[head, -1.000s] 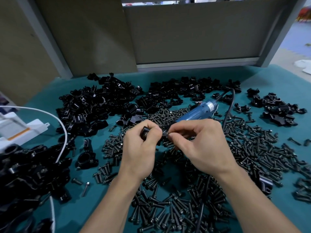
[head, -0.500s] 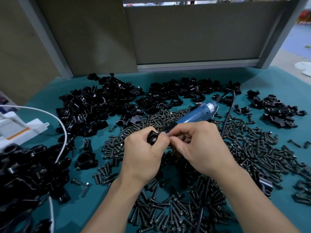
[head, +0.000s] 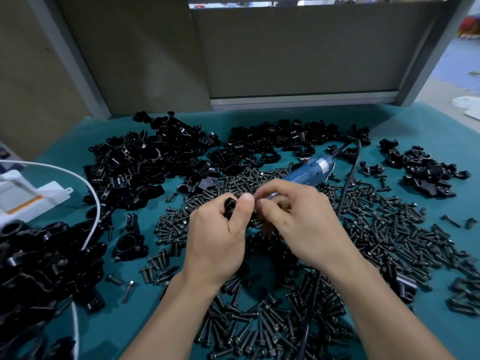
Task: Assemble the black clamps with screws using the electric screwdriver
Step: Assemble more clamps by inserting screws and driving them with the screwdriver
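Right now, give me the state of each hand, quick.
Left hand: grips a black clamp.
Right hand: fingers curled, pinching what looks like a screw at the clamp.

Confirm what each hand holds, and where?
Left hand grips a clamp round its body. Right hand pinches something small against it; too blurred to tell what.

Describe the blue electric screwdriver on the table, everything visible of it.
The electric screwdriver has a blue, plastic-looking cylindrical body with a white label near its far end. It lies on its side, slanting from far right toward near left, on the screws spread over the teal table. A black cable leaves its far end, loops right and runs back toward the person. The right hand, held in front, hides its near end and bit; no hand is seen gripping it.
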`<act>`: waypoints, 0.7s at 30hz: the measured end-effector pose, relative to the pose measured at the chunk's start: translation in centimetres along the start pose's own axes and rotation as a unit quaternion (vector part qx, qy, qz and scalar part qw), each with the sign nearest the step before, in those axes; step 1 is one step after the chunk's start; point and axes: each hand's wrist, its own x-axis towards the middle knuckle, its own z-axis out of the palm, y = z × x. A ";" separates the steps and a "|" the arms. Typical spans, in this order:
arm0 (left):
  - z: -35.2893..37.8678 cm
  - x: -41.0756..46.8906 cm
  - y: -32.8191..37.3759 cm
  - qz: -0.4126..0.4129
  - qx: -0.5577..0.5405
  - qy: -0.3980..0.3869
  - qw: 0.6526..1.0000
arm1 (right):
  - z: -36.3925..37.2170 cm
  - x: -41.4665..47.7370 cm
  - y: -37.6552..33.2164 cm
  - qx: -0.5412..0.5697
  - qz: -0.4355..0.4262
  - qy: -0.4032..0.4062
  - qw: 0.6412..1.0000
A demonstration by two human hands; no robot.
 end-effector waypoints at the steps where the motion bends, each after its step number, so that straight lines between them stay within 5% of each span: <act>1: 0.0 0.0 -0.1 -0.004 0.009 -0.001 1.000 | -0.1 0.1 0.0 -0.004 0.003 -0.002 1.000; 8: -0.1 -0.4 -0.3 0.020 0.084 -0.013 0.996 | 1.0 0.0 -0.2 -0.066 0.075 0.018 0.995; 21: -0.3 -0.1 -0.6 0.017 0.099 0.006 0.995 | 0.7 -0.1 0.0 -0.041 0.031 -0.004 0.999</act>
